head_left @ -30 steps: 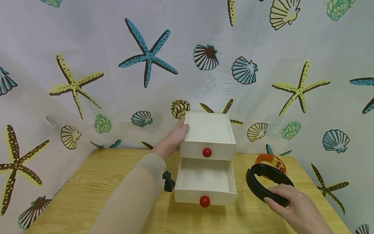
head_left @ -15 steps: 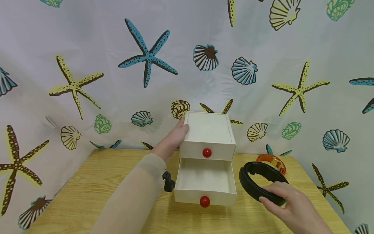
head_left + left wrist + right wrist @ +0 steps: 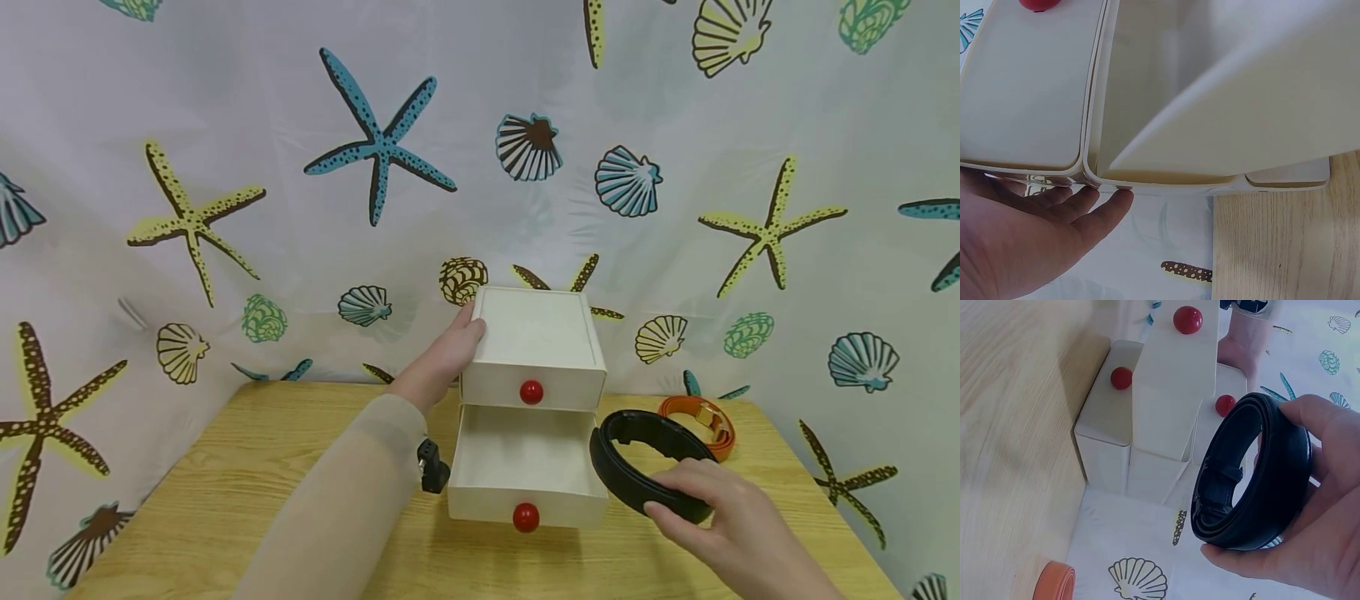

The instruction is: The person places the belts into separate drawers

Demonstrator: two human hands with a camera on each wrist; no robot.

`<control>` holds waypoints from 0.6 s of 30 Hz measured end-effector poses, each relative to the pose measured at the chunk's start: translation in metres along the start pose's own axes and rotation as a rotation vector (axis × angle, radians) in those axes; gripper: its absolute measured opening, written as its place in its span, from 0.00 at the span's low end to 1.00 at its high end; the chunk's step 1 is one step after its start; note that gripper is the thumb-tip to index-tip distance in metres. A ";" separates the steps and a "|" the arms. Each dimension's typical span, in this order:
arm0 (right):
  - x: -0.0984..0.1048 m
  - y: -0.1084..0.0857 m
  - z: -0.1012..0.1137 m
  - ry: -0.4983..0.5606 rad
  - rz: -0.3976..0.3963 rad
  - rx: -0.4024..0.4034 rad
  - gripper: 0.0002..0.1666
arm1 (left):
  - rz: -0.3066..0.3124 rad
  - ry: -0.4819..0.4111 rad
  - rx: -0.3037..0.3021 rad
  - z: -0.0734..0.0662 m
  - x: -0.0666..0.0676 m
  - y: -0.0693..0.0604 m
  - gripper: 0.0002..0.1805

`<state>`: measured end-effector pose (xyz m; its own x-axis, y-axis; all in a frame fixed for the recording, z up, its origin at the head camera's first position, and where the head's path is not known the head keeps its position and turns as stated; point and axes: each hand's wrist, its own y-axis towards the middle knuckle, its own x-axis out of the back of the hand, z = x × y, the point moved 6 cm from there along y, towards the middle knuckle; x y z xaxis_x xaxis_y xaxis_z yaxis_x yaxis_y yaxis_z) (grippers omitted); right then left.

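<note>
My right hand point(image 3: 723, 508) pinches a rolled black belt point(image 3: 630, 483) by its near side, thumb below and fingers on top. In the right wrist view the coiled belt point(image 3: 1260, 481) shows its loops inside. A white drawer cabinet point(image 3: 536, 329) with red knobs stands on the table. Its middle drawer point(image 3: 525, 504) is pulled out; the inside that shows is bare. The belt is just right of this drawer, overlapping its corner in the head view. My left hand point(image 3: 450, 346) rests against the cabinet's left side, its fingers point(image 3: 1107, 219) extended along the wall.
A rolled orange belt point(image 3: 723, 437) with a gold buckle lies at the back right of the wooden table point(image 3: 300, 467). A patterned curtain point(image 3: 480, 217) hangs behind. In the right wrist view, a lower drawer point(image 3: 1107, 412) is shut under the pulled-out one.
My right hand has carried the black belt leftward and slightly up, toward the pulled-out drawer. The left hand and the cabinet have stayed put.
</note>
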<state>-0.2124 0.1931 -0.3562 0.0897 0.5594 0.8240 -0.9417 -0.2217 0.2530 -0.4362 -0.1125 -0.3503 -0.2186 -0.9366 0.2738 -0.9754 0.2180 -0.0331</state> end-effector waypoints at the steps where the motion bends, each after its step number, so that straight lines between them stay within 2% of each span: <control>1: 0.000 0.001 0.002 0.002 0.003 0.006 0.08 | 0.000 -0.001 0.000 0.000 0.000 0.000 0.38; 13: -0.008 0.008 0.018 0.085 0.070 -0.019 0.08 | -0.001 0.002 -0.007 0.000 0.000 -0.001 0.38; 18: -0.009 0.011 0.026 0.078 0.045 0.044 0.08 | -0.003 0.001 -0.011 -0.001 0.001 -0.001 0.38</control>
<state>-0.2154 0.1648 -0.3474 0.0203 0.6081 0.7936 -0.9289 -0.2821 0.2399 -0.4350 -0.1132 -0.3488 -0.2161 -0.9368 0.2752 -0.9756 0.2187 -0.0217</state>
